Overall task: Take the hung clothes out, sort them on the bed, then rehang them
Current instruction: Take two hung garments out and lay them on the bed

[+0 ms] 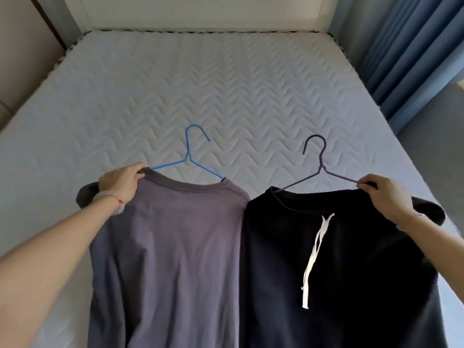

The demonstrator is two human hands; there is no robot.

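A mauve-grey T-shirt (175, 247) hangs on a blue wire hanger (188, 156) over the near part of the bed (200, 84). My left hand (120, 184) grips its left shoulder at the collar. Beside it on the right is a black garment (351, 272) with a white drawstring (315, 257), on a dark purple wire hanger (321, 167). My right hand (386, 197) pinches that garment's right shoulder together with the hanger's arm. The two garments touch at their inner edges. Both hanger hooks point away from me.
The bed has a bare white quilted mattress and a white headboard (200, 11) at the far end. Blue curtains (414, 54) hang along the right side. A beige wall or panel (22, 46) stands to the left.
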